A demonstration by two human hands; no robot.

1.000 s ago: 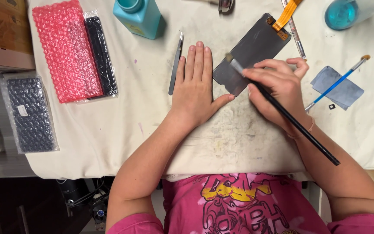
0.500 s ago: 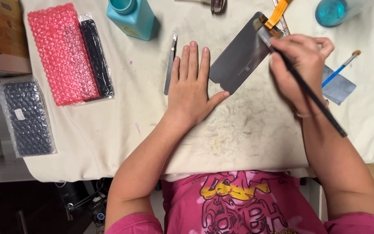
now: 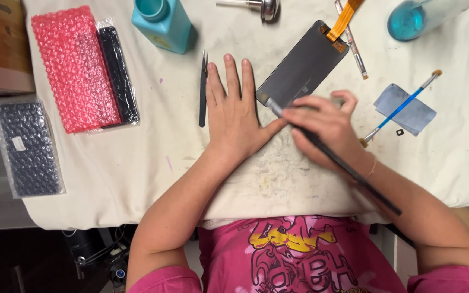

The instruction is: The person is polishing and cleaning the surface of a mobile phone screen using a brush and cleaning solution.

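A dark phone screen panel [image 3: 302,65] with an orange ribbon cable [image 3: 344,19] lies tilted on the white cloth. My left hand [image 3: 234,111] rests flat on the cloth, fingers spread, its thumb against the panel's lower left corner. My right hand [image 3: 324,127] grips a long black brush [image 3: 348,168], whose metal tip touches the panel's lower edge. The brush handle runs back over my right wrist.
Black tweezers [image 3: 203,89] lie left of my left hand. A teal bottle [image 3: 164,21], a red bubble-wrap pouch [image 3: 74,68] and a black strip [image 3: 118,73] sit further left. A blue brush [image 3: 403,106] on a grey cloth [image 3: 405,108] lies to the right.
My right hand has pulled the brush from the panel's upper end back down to its lower edge. The left hand has stayed flat on the cloth.
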